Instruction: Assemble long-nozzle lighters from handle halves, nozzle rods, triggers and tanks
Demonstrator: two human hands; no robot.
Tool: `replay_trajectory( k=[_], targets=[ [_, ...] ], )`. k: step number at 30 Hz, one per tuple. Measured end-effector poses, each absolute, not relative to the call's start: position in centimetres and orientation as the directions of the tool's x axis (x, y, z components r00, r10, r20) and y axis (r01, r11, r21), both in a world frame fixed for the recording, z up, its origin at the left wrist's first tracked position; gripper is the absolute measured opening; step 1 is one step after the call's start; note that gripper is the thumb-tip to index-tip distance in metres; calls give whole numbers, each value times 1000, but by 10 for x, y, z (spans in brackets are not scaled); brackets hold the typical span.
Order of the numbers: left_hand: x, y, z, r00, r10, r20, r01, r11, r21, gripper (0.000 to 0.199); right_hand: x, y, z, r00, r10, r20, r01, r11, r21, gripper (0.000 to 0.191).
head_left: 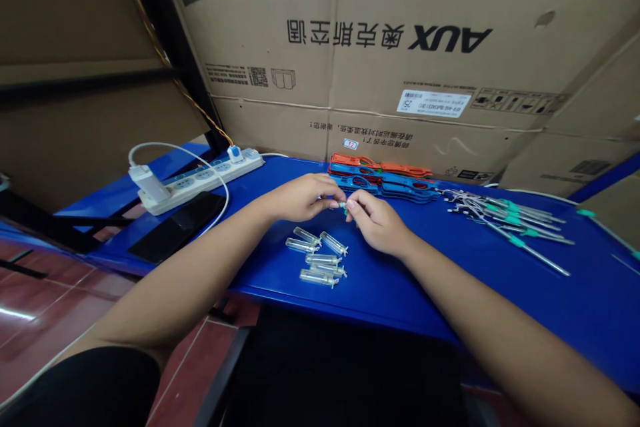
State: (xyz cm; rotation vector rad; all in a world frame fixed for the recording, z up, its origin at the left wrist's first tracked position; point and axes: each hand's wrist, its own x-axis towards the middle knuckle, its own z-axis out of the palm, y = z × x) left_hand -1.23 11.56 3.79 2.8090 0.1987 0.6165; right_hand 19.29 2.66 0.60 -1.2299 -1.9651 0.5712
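Observation:
My left hand (pixel 311 197) and my right hand (pixel 376 219) meet over the blue table, fingertips pinched together. Between them is a small pale and green piece (pixel 343 205), mostly covered by the fingers, so its kind does not show. Just below the hands lie several clear tubes (pixel 323 259) with whitish fittings at their right ends. Behind the hands is a stack of flat blue and orange plastic pieces (pixel 380 177). To the right rests a bunch of thin metallic rods (pixel 520 220) with green sleeves and white-and-black ends.
A white power strip (pixel 200 180) with a plugged-in white charger (pixel 149 183) sits at the left. Its cable loops over a black phone (pixel 175 227). A large cardboard sheet (pixel 370 80) stands along the back of the blue table (pixel 450 293). A dark metal frame post (pixel 175 33) rises at left.

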Motion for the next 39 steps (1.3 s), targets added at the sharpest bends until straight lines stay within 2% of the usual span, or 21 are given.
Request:
replay_trajectory(
  k=[6, 14, 19, 22, 25, 28, 34, 39],
  targets=[
    [-10, 109, 40, 878, 186, 440, 73, -963, 261, 19, 192, 24, 7, -275, 872, 404, 541, 488, -685, 25],
    [-11, 98, 50, 815, 144, 561, 2, -969, 246, 22, 186, 19, 19, -272, 783, 559, 614, 589, -526, 17],
    [-34, 100, 64, 758, 263, 597, 92, -949, 301, 24, 178, 45, 31, -256, 781, 569, 669, 568, -479, 18],
    [-56, 113, 66, 788, 396, 472, 251, -906, 340, 26, 175, 71, 37, -306, 845, 438, 809, 473, -348, 24],
    [-75, 130, 60, 863, 479, 161, 391, -835, 387, 27, 165, 95, 35, -334, 908, 251, 913, 378, -151, 26],
    [-83, 143, 49, 874, 486, -29, 455, -795, 401, 24, 153, 108, 26, -348, 924, 160, 928, 364, -80, 23],
    [-75, 149, 31, 841, 538, -57, 514, -763, 392, 16, 148, 107, 22, -341, 935, 97, 937, 346, -43, 24],
    [-72, 152, 29, 838, 545, -18, 522, -792, 317, 17, 160, 76, 35, -364, 930, 39, 930, 366, -38, 27]
  ],
)
